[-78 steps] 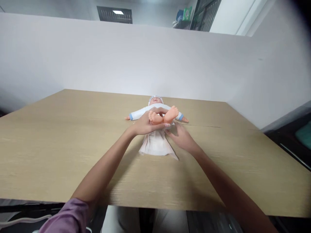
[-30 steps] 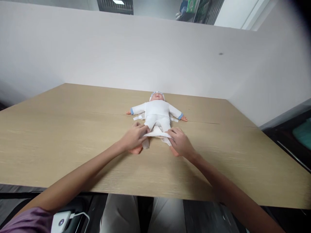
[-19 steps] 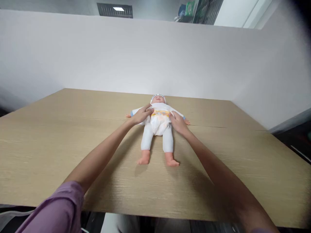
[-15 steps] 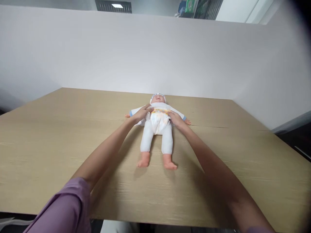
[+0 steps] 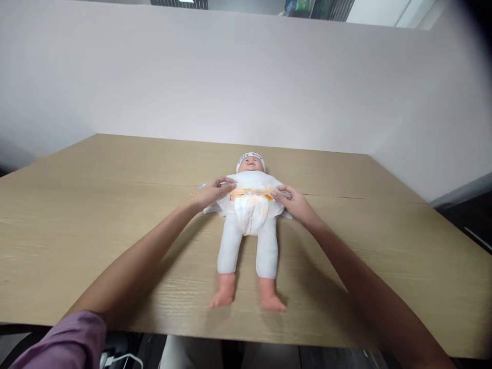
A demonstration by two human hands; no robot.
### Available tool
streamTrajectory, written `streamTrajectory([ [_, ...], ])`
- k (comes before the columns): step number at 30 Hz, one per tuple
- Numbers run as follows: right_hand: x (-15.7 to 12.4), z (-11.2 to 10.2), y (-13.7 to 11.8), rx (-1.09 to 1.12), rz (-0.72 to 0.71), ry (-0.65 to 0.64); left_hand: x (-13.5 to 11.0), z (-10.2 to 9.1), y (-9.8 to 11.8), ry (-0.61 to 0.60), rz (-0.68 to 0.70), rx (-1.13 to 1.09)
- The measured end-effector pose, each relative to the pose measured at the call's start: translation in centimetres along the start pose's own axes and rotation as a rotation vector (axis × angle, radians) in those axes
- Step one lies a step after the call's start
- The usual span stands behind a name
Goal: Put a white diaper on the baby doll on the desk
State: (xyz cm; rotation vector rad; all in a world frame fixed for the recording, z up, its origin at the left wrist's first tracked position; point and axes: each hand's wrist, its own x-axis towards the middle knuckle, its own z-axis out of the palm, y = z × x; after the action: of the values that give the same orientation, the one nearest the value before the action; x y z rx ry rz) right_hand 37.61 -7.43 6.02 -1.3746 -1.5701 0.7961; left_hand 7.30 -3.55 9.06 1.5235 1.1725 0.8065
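Diaper (image 5: 251, 212) front up, sides look loose

From the head camera, the doll (image 5: 251, 179) lies on its back on the surface (image 5: 77, 215). The diaper's front is up over its belly, so that part looks done. White strips (image 5: 210, 209) poke out at both sides, so the sides look not yet stuck. The left grip (image 5: 215, 193) and right grip (image 5: 295, 203) seem to touch its top corners; I can't tell if they pinch.
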Motion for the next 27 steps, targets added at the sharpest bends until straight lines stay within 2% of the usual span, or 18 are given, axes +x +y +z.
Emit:
streamTrajectory([
  [2,-0.5,-0.6,1.1,-0.067,-0.014,0.116,0.1,-0.5,0.6,0.096,0.042,0.003],
  [4,-1.7,-1.4,2.1,-0.152,-0.024,0.165,-0.5,-0.8,1.5,0.17,0.13,0.098],
  [7,-4.1,-2.1,3.4,-0.383,-0.078,0.183,-2.0,0.3,3.1,0.224,0.356,0.346],
  [10,-5.4,-1.9,4.4,-0.524,-0.109,0.183,-2.9,3.2,4.3,0.137,0.585,0.56],
  [12,-5.5,-1.6,5.0,-0.529,-0.086,0.189,-2.8,5.5,4.6,0.053,0.667,0.673],
  [14,-5.3,-1.4,5.3,-0.521,-0.05,0.191,-2.2,7.4,4.4,0.008,0.674,0.773],
  [17,-5.1,-1.4,5.6,-0.496,0.006,0.19,-1.4,9.1,4.0,0.039,0.614,0.906],
  [20,-5.3,-1.7,5.6,-0.453,0.045,0.174,-1.3,9.7,3.8,0.092,0.572,0.984],
  [23,-5.3,-2.4,5.2,-0.372,0.065,0.104,-1.4,9.8,3.7,0.102,0.56,1.007],
  [27,-4.4,-3.4,3.2,-0.205,0.034,-0.008,-1.3,9.8,3.5,0.098,0.558,0.98],
])
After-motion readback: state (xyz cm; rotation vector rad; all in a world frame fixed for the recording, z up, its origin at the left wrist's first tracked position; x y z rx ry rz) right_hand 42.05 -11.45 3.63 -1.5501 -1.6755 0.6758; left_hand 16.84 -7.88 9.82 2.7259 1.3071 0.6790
